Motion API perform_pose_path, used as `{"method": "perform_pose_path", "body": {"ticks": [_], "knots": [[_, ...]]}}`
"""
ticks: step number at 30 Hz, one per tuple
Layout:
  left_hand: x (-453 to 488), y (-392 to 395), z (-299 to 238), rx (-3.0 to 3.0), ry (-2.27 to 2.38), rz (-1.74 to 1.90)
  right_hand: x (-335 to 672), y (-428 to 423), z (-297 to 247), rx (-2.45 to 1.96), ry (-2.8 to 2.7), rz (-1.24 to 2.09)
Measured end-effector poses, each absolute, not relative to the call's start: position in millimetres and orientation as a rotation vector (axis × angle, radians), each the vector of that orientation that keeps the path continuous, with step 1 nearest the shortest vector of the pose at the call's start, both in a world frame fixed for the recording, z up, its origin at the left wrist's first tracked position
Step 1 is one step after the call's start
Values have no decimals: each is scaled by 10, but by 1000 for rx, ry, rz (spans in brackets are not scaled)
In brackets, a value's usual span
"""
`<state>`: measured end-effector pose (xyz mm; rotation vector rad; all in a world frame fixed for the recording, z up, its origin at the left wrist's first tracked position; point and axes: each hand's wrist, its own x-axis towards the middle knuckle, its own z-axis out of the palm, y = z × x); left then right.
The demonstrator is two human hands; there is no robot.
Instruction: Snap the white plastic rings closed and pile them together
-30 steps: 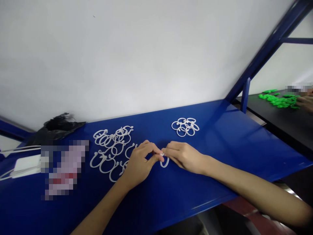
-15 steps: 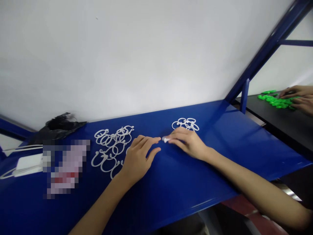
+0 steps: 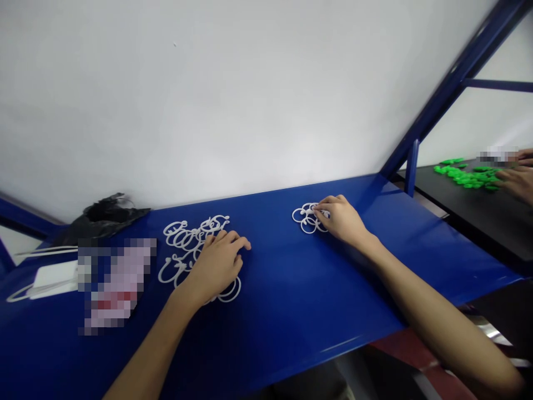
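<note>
Left hand (image 3: 216, 262) lies palm-down, fingers loosely spread, over a scatter of open white plastic rings (image 3: 187, 241). Right hand (image 3: 342, 220), fingers curled, touches the small ring cluster (image 3: 306, 218) at its fingertips; whether it pinches one cannot be told

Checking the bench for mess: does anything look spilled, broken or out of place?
Nothing stands out. White plastic rings lie loose under the left hand; a smaller cluster sits at the right hand. A crumpled black bag lies by the wall.
</note>
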<state>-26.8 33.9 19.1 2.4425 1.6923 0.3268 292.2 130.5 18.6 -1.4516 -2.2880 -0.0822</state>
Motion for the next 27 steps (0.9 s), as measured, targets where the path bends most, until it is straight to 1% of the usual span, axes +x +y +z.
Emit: {"method": "perform_pose_path", "body": {"ticks": [7,10,13,20,27], "knots": [[-259,392,163,2390,1671,419,2889,1272,221,-1379,-2203,-177],[-296,407,216,2367,1644,558,2829,1216,229,-1306,-2193,-156],[-388,421,286,2317,1726,644,2756,1146,224,-1203,-2210,-99],[-476,440,193,2444,1915,347,2598,993,220,-1027,-2357,5],[-307,415,156,2452,1943,350,2486,846,222,-861,-2472,181]]}}
